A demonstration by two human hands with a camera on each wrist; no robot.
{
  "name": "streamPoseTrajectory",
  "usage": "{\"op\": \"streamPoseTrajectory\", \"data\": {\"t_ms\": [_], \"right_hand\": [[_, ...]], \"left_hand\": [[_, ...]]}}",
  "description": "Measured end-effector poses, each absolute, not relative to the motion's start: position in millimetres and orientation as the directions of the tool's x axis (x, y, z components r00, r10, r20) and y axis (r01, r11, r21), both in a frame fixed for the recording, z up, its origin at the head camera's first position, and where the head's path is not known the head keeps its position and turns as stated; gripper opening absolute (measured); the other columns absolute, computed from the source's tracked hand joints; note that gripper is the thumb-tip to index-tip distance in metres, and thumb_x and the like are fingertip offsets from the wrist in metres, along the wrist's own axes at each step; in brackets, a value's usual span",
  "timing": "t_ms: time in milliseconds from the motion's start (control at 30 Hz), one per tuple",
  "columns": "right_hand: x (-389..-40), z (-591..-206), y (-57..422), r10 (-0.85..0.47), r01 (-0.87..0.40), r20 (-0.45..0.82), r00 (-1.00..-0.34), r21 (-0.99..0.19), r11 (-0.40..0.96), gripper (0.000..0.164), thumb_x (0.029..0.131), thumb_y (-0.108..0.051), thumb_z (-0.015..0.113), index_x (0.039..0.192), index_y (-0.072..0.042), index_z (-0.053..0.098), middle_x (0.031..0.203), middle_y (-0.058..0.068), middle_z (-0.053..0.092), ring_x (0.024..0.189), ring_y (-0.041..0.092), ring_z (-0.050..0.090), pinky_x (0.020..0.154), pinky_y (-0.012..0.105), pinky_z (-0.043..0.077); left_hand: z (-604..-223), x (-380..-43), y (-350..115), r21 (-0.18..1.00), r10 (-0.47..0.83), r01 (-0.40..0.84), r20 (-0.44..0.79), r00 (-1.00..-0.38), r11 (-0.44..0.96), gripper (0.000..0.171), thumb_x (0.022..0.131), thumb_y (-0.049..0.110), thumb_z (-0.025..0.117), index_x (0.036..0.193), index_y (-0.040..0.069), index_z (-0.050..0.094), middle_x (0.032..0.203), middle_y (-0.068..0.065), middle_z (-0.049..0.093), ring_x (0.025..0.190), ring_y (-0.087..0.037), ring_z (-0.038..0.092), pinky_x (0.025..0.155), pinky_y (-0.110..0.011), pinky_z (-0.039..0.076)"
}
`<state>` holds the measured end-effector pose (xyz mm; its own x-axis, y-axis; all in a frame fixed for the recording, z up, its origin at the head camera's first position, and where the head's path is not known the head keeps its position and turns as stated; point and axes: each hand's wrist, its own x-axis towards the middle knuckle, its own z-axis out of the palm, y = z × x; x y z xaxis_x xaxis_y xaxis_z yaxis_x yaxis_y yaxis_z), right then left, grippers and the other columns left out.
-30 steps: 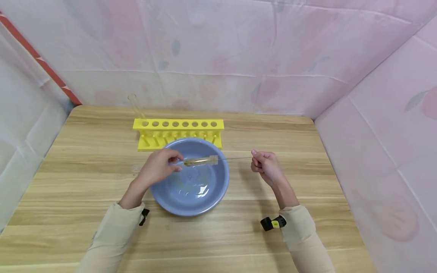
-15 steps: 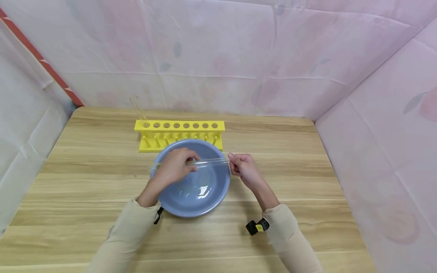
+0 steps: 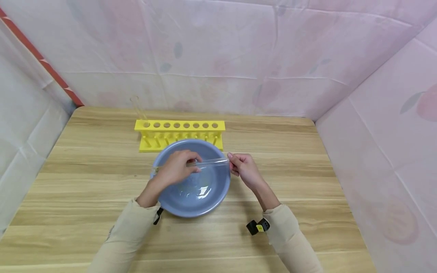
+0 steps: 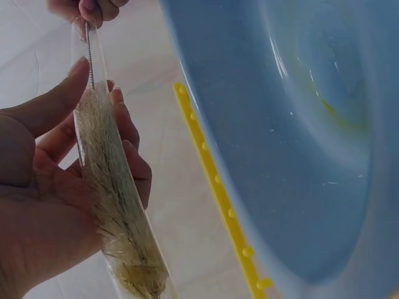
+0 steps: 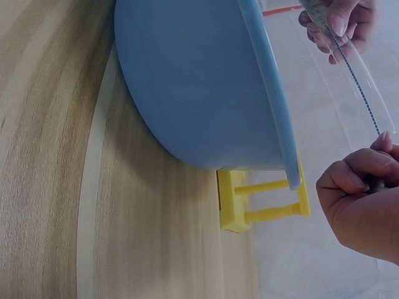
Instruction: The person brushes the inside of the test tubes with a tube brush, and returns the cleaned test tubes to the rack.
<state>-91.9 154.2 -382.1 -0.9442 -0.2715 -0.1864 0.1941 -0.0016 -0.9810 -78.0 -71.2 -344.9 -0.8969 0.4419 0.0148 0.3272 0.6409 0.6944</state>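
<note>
Above the blue basin (image 3: pixel 211 189), my left hand (image 3: pixel 175 167) grips a clear glass test tube (image 3: pixel 216 162) lying nearly level, thumb on one side and fingers on the other. A test tube brush is inside it; its pale, wet-looking bristles (image 4: pixel 124 205) fill the tube past the left palm in the left wrist view. The twisted wire stem (image 5: pixel 358 84) runs through the tube toward its mouth. My right hand (image 3: pixel 246 170) pinches the brush's wire end right at the mouth, fingers curled. The left fingers hide the tube's middle in the head view.
A yellow test tube rack (image 3: pixel 179 125) stands behind the basin, partly covered by its rim. Another clear test tube (image 3: pixel 138 108) leans in its leftmost hole. Shallow liquid shows in the basin. Pink patterned cloth (image 3: pixel 218 57) hangs behind the wooden table (image 3: pixel 273 136).
The right hand has moved left to the tube's mouth, pushing the brush deeper. The left hand and tube have shifted right. Over the last half second there is only a slight tilt.
</note>
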Motion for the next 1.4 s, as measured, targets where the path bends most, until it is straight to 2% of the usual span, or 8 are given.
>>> {"op": "streamPoseTrajectory", "data": {"t_ms": [300,633,800,1033,1167,1267,1400], "right_hand": [[-91.9,-383.8,154.3,-0.278,0.181,-0.186,-0.942,-0.983,0.041,0.040,0.096,-0.011,0.047,0.058,0.001,0.047,0.050,0.001,0.037,0.043,0.009,0.032,0.045,0.020,0.025],[-92.7,-386.6,153.8,-0.285,0.146,-0.164,-0.944,-0.986,0.081,0.040,0.096,-0.010,0.046,0.062,0.010,0.046,0.052,0.003,0.039,0.045,0.011,0.033,0.046,0.021,0.027],[-93.1,-387.6,153.7,-0.284,0.030,-0.075,-0.956,-0.987,0.158,0.039,0.096,-0.005,0.045,0.062,0.014,0.046,0.051,0.003,0.040,0.045,0.010,0.036,0.046,0.019,0.030],[-87.1,-370.2,150.6,-0.277,-0.227,0.149,-0.949,-0.935,0.274,0.033,0.092,0.006,0.046,0.060,0.009,0.049,0.052,0.014,0.042,0.049,0.007,0.036,0.046,0.018,0.029],[-83.6,-362.2,149.7,-0.282,-0.319,0.234,-0.930,-0.896,0.309,0.032,0.090,0.010,0.046,0.059,0.007,0.048,0.051,0.013,0.041,0.049,0.004,0.034,0.045,0.019,0.028],[-85.4,-365.0,150.9,-0.268,-0.268,0.191,-0.944,-0.919,0.290,0.034,0.091,0.008,0.047,0.057,0.008,0.047,0.049,0.007,0.038,0.047,0.005,0.032,0.044,0.019,0.026],[-91.3,-374.7,152.8,-0.212,-0.039,-0.006,-0.977,-0.977,0.208,0.039,0.093,-0.002,0.049,0.057,0.012,0.045,0.049,0.001,0.036,0.045,0.006,0.029,0.044,0.018,0.023]], "left_hand": [[-347.2,-79.3,-73.2,0.701,0.441,0.315,0.000,-0.898,0.640,0.020,0.076,0.011,0.074,0.094,0.004,0.068,0.072,0.001,0.055,0.065,-0.015,0.045,0.061,-0.029,0.039],[-349.2,-80.3,-75.2,0.714,0.442,0.312,0.004,-0.897,0.626,0.020,0.077,0.012,0.073,0.094,0.004,0.068,0.070,0.002,0.054,0.064,-0.014,0.044,0.061,-0.028,0.039],[-349.5,-80.5,-77.0,0.736,0.437,0.292,-0.005,-0.900,0.611,0.019,0.077,0.010,0.073,0.094,0.003,0.068,0.073,0.001,0.055,0.067,-0.015,0.046,0.064,-0.029,0.041],[-347.9,-85.9,-80.7,0.780,0.460,0.244,-0.063,-0.886,0.576,0.019,0.078,0.011,0.072,0.094,0.002,0.068,0.081,-0.001,0.062,0.076,-0.016,0.053,0.071,-0.030,0.044],[-346.1,-88.5,-84.0,0.807,0.479,0.206,-0.106,-0.871,0.553,0.019,0.080,0.010,0.070,0.095,-0.001,0.067,0.083,-0.003,0.063,0.077,-0.017,0.055,0.072,-0.029,0.045],[-345.8,-88.3,-84.3,0.801,0.467,0.202,-0.107,-0.877,0.564,0.019,0.079,0.011,0.071,0.094,0.000,0.067,0.082,-0.003,0.063,0.076,-0.017,0.055,0.070,-0.029,0.045],[-346.6,-85.7,-80.9,0.752,0.411,0.216,-0.079,-0.908,0.623,0.017,0.076,0.014,0.074,0.090,0.005,0.069,0.081,-0.002,0.064,0.075,-0.016,0.054,0.070,-0.030,0.045]]}}
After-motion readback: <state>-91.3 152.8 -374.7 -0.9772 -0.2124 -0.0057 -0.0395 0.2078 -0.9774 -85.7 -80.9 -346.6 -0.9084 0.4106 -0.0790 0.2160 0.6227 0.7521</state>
